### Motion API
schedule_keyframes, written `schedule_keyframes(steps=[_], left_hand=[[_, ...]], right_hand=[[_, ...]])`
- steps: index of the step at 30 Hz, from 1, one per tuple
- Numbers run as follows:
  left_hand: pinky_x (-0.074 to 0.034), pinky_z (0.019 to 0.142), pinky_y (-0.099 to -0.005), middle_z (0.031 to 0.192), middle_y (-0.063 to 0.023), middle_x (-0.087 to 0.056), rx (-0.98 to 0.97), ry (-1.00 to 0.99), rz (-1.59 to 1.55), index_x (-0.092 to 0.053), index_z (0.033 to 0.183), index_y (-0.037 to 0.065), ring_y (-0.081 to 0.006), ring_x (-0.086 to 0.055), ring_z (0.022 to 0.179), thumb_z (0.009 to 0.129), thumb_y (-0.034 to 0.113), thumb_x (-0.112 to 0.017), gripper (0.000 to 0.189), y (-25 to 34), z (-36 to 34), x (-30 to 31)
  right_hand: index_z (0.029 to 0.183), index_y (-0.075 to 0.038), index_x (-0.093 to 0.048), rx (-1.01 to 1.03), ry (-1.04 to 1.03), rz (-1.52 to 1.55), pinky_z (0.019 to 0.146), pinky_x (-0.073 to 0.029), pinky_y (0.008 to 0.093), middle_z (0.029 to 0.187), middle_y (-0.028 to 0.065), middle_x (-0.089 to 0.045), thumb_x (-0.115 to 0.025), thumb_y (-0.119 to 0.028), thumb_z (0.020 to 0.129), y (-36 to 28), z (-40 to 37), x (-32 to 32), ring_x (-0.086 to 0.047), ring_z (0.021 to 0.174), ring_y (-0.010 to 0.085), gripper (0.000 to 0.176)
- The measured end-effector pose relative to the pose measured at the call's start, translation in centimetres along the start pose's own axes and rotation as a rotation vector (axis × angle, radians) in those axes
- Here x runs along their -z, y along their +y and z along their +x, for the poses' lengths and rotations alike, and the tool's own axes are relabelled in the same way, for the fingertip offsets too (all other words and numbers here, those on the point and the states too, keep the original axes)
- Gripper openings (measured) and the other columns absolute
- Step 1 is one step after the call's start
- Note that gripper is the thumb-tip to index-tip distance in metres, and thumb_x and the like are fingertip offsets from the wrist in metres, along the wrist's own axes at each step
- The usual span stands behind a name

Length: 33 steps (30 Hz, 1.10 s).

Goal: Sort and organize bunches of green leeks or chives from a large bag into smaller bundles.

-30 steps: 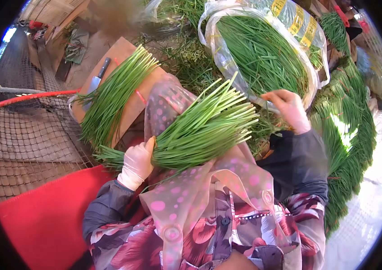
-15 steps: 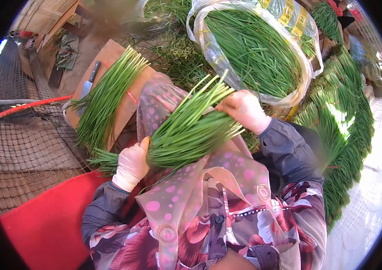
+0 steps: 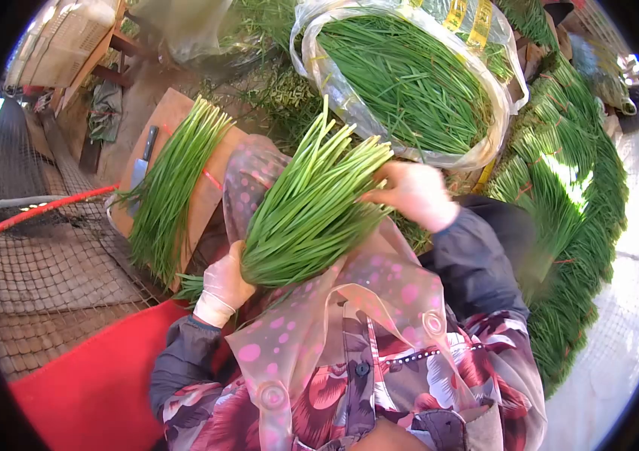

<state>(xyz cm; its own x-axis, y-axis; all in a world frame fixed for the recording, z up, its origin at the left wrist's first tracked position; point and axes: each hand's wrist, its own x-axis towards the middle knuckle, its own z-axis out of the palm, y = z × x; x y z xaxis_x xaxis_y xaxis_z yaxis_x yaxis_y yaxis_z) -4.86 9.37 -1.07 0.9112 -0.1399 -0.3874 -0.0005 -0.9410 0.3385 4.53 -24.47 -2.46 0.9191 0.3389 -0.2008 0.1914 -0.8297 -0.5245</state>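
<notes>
A loose bunch of garlic chives (image 3: 308, 210) lies across my lap, its pale ends fanned up and to the right. My left hand (image 3: 227, 286), in a thin whitish glove, is closed around the lower leafy end. At the bunch's right edge, my right hand (image 3: 418, 194), also gloved and slightly blurred, pinches stalks near the pale ends between thumb and fingers. To the left, another chive bunch (image 3: 180, 177) rests on a tan board (image 3: 161, 113), with a knife (image 3: 141, 161) partly beneath its leaves. A dotted translucent apron (image 3: 402, 289) covers my lap.
A large plastic bag (image 3: 312, 45) full of loose chives stands ahead. Many tied chive bundles (image 3: 567, 263) are stacked along the right. A red sheet (image 3: 94, 376) and netting (image 3: 48, 263) lie at left; a crate (image 3: 71, 37) stands at upper left. Trimmings (image 3: 282, 94) litter the ground.
The bunch has turned more upright, its pale ends now more fanned out. My right hand has shifted slightly down along its right edge; my left hand still holds the leafy end.
</notes>
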Motion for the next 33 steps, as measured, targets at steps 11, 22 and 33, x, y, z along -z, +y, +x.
schedule_keyframes(steps=[11, 22, 33], left_hand=[[-0.052, 0.078, -0.0386, 0.1, -0.0157, -0.068, 0.139, -0.116, -0.092, -0.048, 0.118, 0.006, -0.0325, -0.066, 0.093, 0.07, 0.035, -0.08, 0.064, 0.2, 0.6, 0.3], [-0.051, 0.071, -0.0457, 0.088, -0.0218, -0.066, -0.137, 0.009, -0.247, -0.045, 0.122, 0.008, -0.0425, -0.063, 0.086, 0.068, 0.032, -0.077, 0.067, -4.5, 1.5, -3.1], [-0.05, 0.089, -0.0353, 0.11, -0.0146, -0.066, 0.061, -0.111, -0.363, -0.044, 0.126, 0.001, -0.0253, -0.065, 0.102, 0.068, 0.024, -0.084, 0.074, -4.8, 1.5, -3.2]], right_hand=[[0.099, -0.002, -0.066, 0.474, -0.063, 1.709, 0.06, -0.049, 0.0274, 0.072, 0.0071, -0.065, -0.06, -0.008, 0.086, 6.6, -6.6, 8.4, -0.062, 0.063, 0.0162, 0.016], [0.112, -0.008, -0.067, 0.103, 0.007, 0.311, 0.095, -0.044, 0.0365, 0.115, 0.0141, -0.065, -0.074, -0.035, 0.073, 2.7, 2.6, 1.2, -0.06, 0.106, 0.0292, 0.048], [0.081, -0.007, -0.07, -0.245, 0.462, 0.52, 0.081, -0.051, 0.0389, 0.084, 0.0109, -0.07, -0.069, -0.023, 0.074, 5.2, 2.3, 2.6, -0.065, 0.092, 0.0288, 0.018]])
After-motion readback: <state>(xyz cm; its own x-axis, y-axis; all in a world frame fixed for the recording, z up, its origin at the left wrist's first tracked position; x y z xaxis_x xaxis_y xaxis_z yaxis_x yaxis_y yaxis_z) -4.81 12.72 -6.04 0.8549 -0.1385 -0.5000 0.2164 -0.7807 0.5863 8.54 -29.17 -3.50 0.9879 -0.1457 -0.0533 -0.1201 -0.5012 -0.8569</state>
